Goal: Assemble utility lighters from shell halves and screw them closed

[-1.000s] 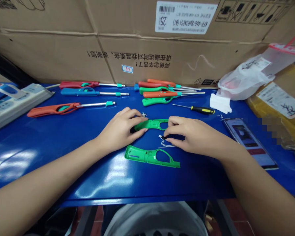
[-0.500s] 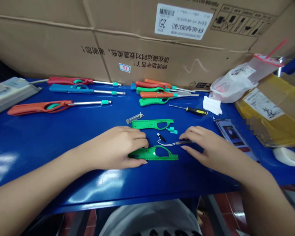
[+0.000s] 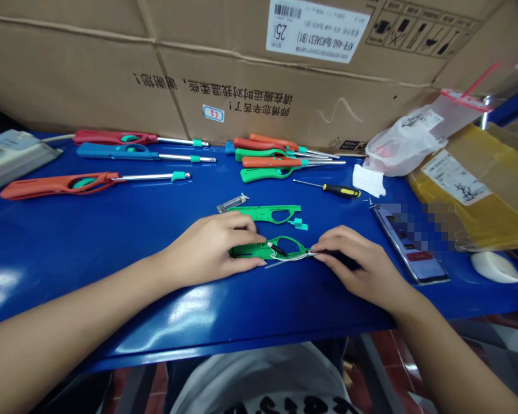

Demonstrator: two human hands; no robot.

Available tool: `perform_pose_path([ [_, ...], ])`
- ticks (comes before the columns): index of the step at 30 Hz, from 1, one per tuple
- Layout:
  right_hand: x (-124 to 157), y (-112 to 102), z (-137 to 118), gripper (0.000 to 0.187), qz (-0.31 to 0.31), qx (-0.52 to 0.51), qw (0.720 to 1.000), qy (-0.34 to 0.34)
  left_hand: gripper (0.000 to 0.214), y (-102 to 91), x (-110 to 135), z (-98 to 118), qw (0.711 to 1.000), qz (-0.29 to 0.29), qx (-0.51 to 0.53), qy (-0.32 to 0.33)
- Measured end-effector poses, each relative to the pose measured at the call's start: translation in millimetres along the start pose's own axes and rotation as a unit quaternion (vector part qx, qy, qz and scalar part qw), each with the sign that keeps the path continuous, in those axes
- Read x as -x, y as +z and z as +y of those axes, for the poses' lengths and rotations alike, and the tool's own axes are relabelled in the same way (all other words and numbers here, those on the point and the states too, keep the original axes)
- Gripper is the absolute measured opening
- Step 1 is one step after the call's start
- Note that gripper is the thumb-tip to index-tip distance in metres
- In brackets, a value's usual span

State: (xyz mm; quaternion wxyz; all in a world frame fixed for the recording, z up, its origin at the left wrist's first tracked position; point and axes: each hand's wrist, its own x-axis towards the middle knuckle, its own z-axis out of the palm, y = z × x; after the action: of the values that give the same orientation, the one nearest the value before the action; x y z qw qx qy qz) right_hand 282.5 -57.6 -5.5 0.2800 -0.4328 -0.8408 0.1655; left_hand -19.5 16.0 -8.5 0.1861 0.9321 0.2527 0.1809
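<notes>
My left hand [image 3: 216, 244] is closed on the left end of a green lighter casing half [image 3: 250, 251] lying on the blue table. My right hand [image 3: 362, 261] pinches a thin metal lighter tube [image 3: 312, 252] at the casing's right tip; the tube's far part is hidden by the fingers. White wires run from the tube to a small black igniter piece [image 3: 278, 249], which lies over the casing by its oval opening. A thin clear strip sticks out below. Just behind lie the second green casing half [image 3: 263, 214], a teal trigger [image 3: 299, 224] and a clear fuel tank [image 3: 232, 203].
Several assembled lighters [image 3: 90, 183] lie toward the back, by a large cardboard box [image 3: 242, 75]. A screwdriver [image 3: 341, 191], a phone [image 3: 408, 244], a white mouse [image 3: 495, 267] and a yellow-taped parcel [image 3: 479, 190] occupy the right side. A power strip [image 3: 19, 155] sits at the left.
My right hand has brought the tube and wires left and down onto the front casing half. The black igniter piece now lies over that half, which has shifted slightly up.
</notes>
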Motion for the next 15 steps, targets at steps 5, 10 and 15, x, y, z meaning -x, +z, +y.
perform_pose_path([
  [5,5,3,6,0.014,0.009,0.041,0.999,-0.011,0.031,0.2,1,-4,1.000,0.004,-0.001,0.000],
  [10,4,7,10,0.017,0.034,0.054,0.998,-0.021,0.032,0.5,0,-4,1.000,0.001,0.001,0.000],
  [15,5,7,13,0.019,0.037,0.044,0.997,-0.046,0.031,-0.2,0,-3,1.000,0.002,0.007,-0.003],
])
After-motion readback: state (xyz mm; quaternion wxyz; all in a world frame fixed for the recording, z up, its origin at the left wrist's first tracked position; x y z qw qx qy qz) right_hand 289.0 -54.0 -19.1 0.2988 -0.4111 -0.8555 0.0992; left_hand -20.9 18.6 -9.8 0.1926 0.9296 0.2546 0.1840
